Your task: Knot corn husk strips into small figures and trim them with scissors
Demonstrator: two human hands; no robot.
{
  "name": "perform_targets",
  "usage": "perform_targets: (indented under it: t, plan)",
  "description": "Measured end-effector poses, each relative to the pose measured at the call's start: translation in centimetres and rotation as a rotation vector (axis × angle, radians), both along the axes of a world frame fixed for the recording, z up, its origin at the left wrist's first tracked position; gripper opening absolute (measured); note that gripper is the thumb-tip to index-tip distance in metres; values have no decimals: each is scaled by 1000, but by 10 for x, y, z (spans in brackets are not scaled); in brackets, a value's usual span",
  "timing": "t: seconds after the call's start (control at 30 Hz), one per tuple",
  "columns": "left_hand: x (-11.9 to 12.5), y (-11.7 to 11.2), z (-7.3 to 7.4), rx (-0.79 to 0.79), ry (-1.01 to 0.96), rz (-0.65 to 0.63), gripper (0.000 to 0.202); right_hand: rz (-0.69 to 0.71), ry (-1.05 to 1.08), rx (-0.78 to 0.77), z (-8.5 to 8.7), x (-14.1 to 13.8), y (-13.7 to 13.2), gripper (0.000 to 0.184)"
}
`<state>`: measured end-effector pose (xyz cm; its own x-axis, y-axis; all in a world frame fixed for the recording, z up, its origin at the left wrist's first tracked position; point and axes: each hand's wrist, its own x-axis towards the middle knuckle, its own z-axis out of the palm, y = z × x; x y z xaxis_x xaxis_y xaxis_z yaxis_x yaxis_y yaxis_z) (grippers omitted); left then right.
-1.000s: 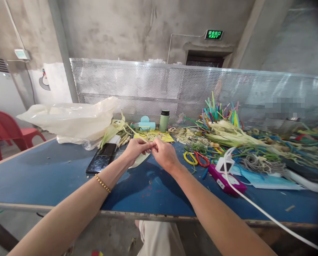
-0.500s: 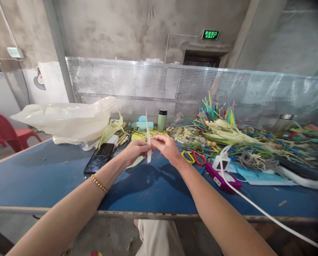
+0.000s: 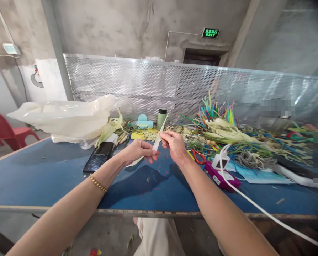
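Observation:
My left hand (image 3: 139, 151) and my right hand (image 3: 175, 144) meet above the middle of the blue table (image 3: 41, 174). Both pinch a narrow pale husk strip (image 3: 159, 137) that slants up to the right. The left fingers grip its lower end, the right fingers hold it a little higher. A broader pale husk piece (image 3: 133, 163) lies under the left hand. A bead bracelet (image 3: 97, 183) circles my left wrist.
A dark phone (image 3: 99, 161) lies left of my hands. Behind are a big plastic bag (image 3: 63, 119), a green bottle (image 3: 162, 119) and a perforated metal screen (image 3: 191, 89). Scissors (image 3: 199, 156), a magenta device with a white cable (image 3: 223, 176) and heaps of husks and coloured strips (image 3: 228, 131) fill the right side.
The strip swung from hidden between my fingers to upright, and now tilts up to the right. My right hand has drawn slightly away to the right.

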<state>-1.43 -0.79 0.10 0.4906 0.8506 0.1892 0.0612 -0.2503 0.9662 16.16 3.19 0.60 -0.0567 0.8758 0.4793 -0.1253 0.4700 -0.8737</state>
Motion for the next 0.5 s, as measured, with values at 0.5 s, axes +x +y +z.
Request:
perform_targets:
  t: [0.5]
  plan:
    - [0,9,-3,94,23,238,14,-20,-312,67,0,-6,-10,30]
